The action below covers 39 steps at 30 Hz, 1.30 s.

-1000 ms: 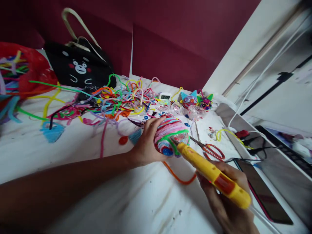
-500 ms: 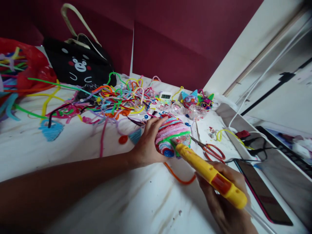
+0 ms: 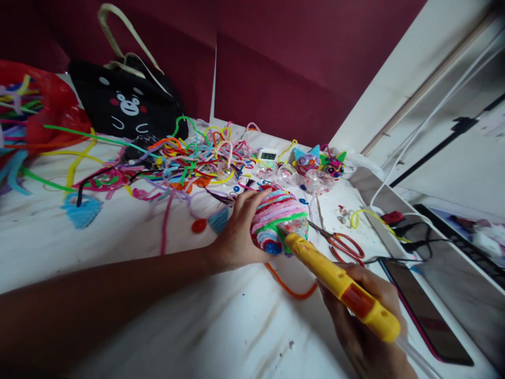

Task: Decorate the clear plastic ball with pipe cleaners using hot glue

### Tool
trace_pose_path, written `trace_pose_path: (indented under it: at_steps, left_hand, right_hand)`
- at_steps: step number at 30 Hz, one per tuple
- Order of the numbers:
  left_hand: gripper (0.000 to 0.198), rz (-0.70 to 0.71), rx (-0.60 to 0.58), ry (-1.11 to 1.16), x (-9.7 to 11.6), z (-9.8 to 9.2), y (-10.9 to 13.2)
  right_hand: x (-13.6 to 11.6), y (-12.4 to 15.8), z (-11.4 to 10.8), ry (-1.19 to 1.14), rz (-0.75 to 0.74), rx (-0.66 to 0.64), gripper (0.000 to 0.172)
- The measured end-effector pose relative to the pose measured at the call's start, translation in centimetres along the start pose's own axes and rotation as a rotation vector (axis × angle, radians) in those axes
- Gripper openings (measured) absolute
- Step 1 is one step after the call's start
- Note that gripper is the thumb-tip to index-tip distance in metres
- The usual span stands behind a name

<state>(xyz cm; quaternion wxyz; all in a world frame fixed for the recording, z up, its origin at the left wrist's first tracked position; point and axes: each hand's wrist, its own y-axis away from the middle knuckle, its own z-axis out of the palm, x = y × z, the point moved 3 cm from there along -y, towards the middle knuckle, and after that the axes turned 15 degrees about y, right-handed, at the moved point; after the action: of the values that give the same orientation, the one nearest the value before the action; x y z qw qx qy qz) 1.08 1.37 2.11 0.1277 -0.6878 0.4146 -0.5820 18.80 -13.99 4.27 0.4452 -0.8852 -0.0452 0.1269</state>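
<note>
Barely anything has moved; mid-frame, my left hand half-curls round the ball, my right hand closes round the glue gun; I'd keep the nozzle light.

White marbled table: scissors, phone, pipe cleaners

A black bag sits back left — a phone lies right.
</note>
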Motion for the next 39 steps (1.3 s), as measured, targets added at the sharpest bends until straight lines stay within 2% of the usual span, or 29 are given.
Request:
trace_pose_path:
  at_steps: [5, 13, 26, 30, 39]
  left_hand:
    - [0.105, 0.002, -0.001, -0.002, 0.0, 0.0, 0.0]
    - [0.104, -0.007, -0.003, 0.004, 0.1, 0.1, 0.0]
    - [0.103, -0.025, 0.009, 0.012, 0.1, 0.1, 0.0]
    - [0.102, -0.014, 0.004, 0.012, 0.1, 0.1, 0.0]
    - [0.104, -0.018, 0.001, 0.000, 0.1, 0.0, -0.1]
  right_hand:
    - [0.3, 0.1, 0.0, 0.012, -0.050, 0.025, 0.031]
    - [-0.7, -0.5, -0.2, -0.057, 0.007, -0.082, 0.029]
    - [-0.9, -0.8, -0.2, -0.053, -0.052, -0.069, 0.031]
    - [-0.8, -0.8, -0.1, -0.067, -0.022, -0.052, 0.028]
    - [0.0, 0.2, -0.2, -0.004, -0.005, -0.016, 0.032]
